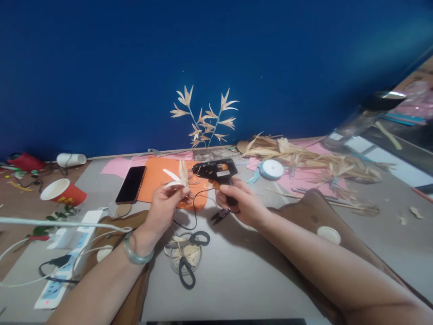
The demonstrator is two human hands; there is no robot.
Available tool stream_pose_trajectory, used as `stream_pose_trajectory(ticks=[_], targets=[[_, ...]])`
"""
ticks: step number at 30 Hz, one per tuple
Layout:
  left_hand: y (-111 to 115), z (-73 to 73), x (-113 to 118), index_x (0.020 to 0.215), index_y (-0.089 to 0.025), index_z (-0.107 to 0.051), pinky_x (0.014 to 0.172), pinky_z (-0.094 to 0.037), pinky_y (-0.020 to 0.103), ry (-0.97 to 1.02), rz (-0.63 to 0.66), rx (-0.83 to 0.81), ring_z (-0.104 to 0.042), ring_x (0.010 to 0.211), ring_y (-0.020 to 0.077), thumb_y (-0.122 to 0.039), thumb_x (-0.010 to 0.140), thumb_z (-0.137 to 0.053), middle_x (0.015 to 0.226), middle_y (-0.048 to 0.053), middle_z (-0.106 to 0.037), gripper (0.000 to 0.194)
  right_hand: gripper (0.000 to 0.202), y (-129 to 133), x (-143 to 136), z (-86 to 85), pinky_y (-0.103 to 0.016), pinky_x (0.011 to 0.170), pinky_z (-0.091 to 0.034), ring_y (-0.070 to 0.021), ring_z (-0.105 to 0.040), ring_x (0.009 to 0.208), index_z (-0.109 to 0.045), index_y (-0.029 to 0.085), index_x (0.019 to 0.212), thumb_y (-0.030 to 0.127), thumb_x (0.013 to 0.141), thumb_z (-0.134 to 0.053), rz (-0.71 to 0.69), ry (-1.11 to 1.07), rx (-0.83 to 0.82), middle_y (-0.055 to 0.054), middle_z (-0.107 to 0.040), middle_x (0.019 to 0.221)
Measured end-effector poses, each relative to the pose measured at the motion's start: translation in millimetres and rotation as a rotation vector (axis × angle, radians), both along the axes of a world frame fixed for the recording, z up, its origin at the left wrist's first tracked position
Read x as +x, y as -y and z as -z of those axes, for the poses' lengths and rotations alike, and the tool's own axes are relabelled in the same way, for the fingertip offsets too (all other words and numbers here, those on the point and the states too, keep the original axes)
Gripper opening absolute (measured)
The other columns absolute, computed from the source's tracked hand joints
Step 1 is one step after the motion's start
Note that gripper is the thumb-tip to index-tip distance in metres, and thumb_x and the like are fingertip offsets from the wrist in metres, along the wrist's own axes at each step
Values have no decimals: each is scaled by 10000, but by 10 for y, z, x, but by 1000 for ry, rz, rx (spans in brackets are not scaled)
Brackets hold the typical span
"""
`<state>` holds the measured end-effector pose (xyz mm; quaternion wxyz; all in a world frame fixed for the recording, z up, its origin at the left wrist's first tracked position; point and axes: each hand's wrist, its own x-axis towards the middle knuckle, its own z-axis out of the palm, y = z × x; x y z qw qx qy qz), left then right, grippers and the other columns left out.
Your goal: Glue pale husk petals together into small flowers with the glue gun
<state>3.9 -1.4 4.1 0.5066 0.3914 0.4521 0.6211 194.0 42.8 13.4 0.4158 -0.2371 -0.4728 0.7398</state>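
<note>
Between the fingertips of my left hand (169,203) is a pale dried-husk flower (182,174), its petals fanned upward. My right hand (241,198) wraps the handle of a black hot glue gun (214,169), whose nozzle points left, close beside the petals; whether it touches them I cannot tell. Its cord hangs in a loop below. Under both lies an orange sheet (154,180). Scissors (186,271) with black handles rest across a small round dish (199,259) of husk scraps, nearer to me. Behind stand branches of finished husk flowers (206,117).
A black phone (131,184) lies left of the orange sheet. Farther left are a red paper cup (64,193) and a power strip (67,259) with cords. To the right are a ribbon roll (271,169), dried husks (297,155) and a brown cushion-like piece (304,216).
</note>
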Motion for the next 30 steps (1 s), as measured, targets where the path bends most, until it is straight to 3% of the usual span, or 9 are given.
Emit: stream_pose_trajectory(ticks=[5,11,15,18,21,25,30], targets=[[3,-9,29,718,-136,-721,724,-550,242,-2,-8,-8,-672,674,120,-264,680,-790,731,59,-744,150,198,52,-26,-31,-230,448,-281,-85,-425,446,-449,197,766,286,753,-625,-7,-42,-49,61,-450,530],[-11,3,4,698,-158,-705,717,-543,242,66,-53,-5,-681,653,123,-269,651,-814,686,43,-745,163,194,-9,-1,-31,-218,414,-191,-68,-346,441,-500,179,794,293,736,-647,241,100,2,61,-446,501],[9,-7,25,683,-152,-712,716,-549,259,23,-2,-36,-685,649,136,-277,638,-821,693,46,-744,173,377,-38,-1,-1,-215,482,-335,-77,-444,520,-508,192,922,280,657,-761,367,103,63,62,-521,617],[34,-11,47,686,-142,-726,713,-550,274,-75,79,-69,-692,682,161,-295,658,-805,699,63,-742,175,458,-6,3,8,-255,621,-453,-114,-569,663,-504,206,982,277,639,-799,352,162,132,16,-635,794],[55,-12,65,723,-135,-745,721,-547,278,-196,145,-101,-692,706,175,-296,684,-783,733,78,-747,169,475,40,6,0,-289,694,-488,-151,-631,765,-501,206,1030,289,667,-795,307,203,177,-28,-676,912],[70,-15,93,738,-132,-751,709,-547,302,-257,183,-116,-690,697,197,-295,674,-785,740,86,-747,178,416,74,-9,1,-306,683,-506,-149,-640,701,-504,188,977,280,684,-784,258,190,178,-20,-676,849],[73,-6,103,749,-133,-747,688,-547,300,-237,202,-131,-683,678,192,-298,661,-791,731,79,-740,192,346,53,-10,32,-281,648,-486,-123,-596,660,-510,175,905,279,693,-764,308,249,173,3,-638,775]])
